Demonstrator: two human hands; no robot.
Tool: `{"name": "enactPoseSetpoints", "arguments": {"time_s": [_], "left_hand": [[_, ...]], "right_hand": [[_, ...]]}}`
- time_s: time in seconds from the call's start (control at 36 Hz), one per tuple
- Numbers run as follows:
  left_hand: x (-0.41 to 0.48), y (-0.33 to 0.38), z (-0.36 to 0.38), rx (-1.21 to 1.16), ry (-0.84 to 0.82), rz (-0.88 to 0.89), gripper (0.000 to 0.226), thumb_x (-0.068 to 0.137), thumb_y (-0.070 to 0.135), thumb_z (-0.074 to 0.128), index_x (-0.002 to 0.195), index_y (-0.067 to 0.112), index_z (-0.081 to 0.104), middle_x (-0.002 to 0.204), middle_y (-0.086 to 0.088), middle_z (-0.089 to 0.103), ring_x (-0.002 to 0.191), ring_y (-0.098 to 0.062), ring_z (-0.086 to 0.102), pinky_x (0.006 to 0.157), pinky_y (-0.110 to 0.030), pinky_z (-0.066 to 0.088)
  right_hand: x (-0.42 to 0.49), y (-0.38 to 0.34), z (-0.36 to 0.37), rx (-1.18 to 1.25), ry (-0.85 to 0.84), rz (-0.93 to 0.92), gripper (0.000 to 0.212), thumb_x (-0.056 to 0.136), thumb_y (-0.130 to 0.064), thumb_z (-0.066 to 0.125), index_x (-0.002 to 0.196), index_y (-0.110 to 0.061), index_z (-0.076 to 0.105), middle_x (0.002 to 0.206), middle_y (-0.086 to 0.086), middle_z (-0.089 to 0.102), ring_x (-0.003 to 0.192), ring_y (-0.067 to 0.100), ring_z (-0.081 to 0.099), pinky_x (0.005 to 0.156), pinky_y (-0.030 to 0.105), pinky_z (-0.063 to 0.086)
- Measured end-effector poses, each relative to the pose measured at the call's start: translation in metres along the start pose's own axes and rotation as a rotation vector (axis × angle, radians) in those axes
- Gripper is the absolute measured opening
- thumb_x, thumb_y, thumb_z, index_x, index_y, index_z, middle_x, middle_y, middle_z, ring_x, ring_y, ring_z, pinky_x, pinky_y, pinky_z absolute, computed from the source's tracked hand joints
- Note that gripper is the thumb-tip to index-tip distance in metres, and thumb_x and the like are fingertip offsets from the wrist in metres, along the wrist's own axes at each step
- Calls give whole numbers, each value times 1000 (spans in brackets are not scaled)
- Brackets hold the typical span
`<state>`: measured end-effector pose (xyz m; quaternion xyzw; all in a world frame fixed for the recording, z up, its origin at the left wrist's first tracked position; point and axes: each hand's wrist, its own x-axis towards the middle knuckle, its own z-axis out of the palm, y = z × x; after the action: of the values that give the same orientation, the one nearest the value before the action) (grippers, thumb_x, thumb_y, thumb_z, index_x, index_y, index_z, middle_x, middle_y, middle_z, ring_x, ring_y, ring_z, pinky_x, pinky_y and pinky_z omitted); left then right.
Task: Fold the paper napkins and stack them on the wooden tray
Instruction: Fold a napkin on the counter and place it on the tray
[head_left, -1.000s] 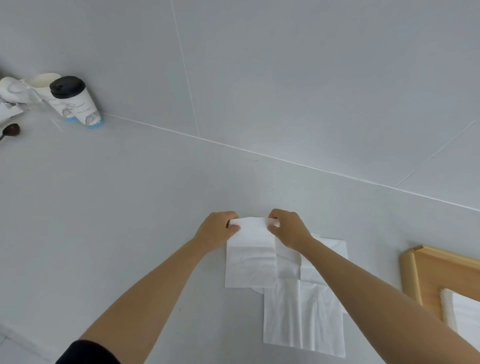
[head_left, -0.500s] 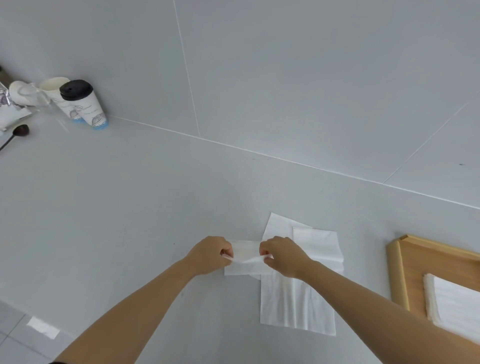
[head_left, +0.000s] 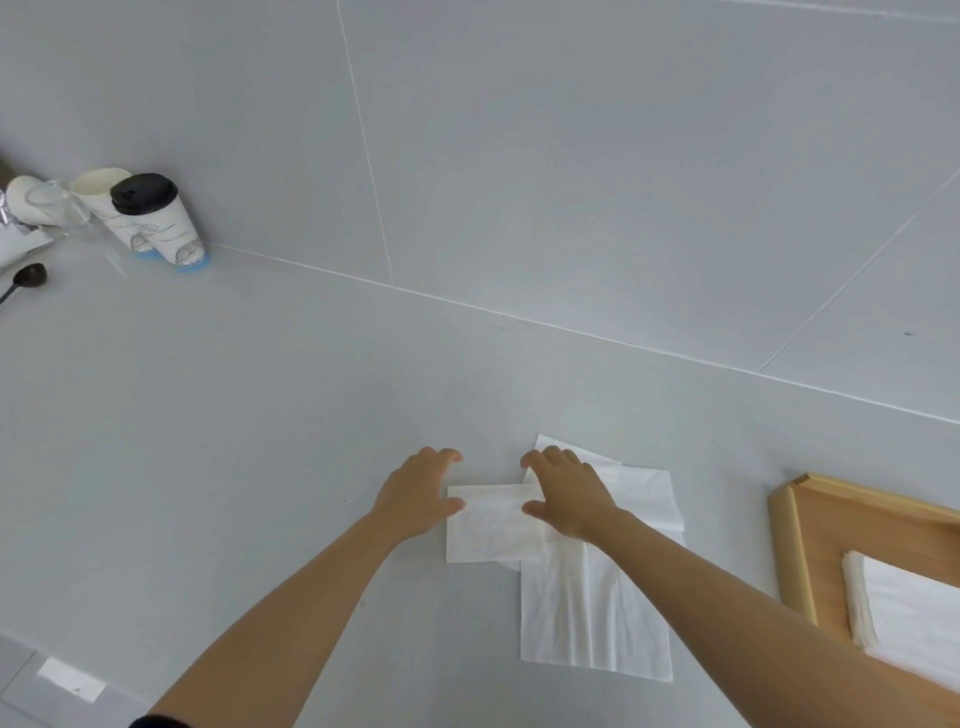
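Observation:
A white paper napkin (head_left: 493, 525), folded to a small rectangle, lies flat on the grey counter. My left hand (head_left: 421, 493) rests palm down at its left edge with the fingers spread. My right hand (head_left: 569, 493) presses flat on its right edge, fingers apart. Under and to the right lie unfolded white napkins (head_left: 592, 613), overlapping each other. The wooden tray (head_left: 795, 551) sits at the right edge of the view and holds a stack of folded napkins (head_left: 904, 613).
Paper cups (head_left: 156, 223), one with a black lid, stand at the back left against the grey tiled wall, with a dark spoon (head_left: 31, 275) and white crockery beside them. A small white label (head_left: 70, 678) lies at the counter's near left edge.
Both hands pulled the napkin's far edge toward me and folded it in half. They have let go of the edge and now press flat on the fold.

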<state>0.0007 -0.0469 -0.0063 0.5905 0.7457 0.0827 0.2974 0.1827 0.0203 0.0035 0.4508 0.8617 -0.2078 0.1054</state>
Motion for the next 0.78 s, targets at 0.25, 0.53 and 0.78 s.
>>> {"name": "enactPoseSetpoints", "arguments": {"time_s": [0.25,0.53,0.78], "left_hand": [[17,11,10,54,-93,-71,55,84,25,60,133,14,38,134,-11,42,126,-25,40,103,-36,38],[24,15,18,170,-168,-109,43,77,26,68,114,12,52,124,-10,46,117,-25,42,94,-33,40],[20,13,14,88,-195,-132,28,76,22,67,100,11,59,100,-5,48,102,-23,48,78,-28,37]], "right_hand": [[15,4,8,251,-62,182,60,84,-28,63,136,-18,35,131,8,50,127,26,37,104,36,34],[23,-5,12,136,-141,173,45,81,-17,65,121,-10,47,127,11,50,122,28,37,98,34,36],[18,-3,10,218,-112,178,32,85,-17,59,115,-8,56,125,12,49,120,28,39,94,32,38]]}}
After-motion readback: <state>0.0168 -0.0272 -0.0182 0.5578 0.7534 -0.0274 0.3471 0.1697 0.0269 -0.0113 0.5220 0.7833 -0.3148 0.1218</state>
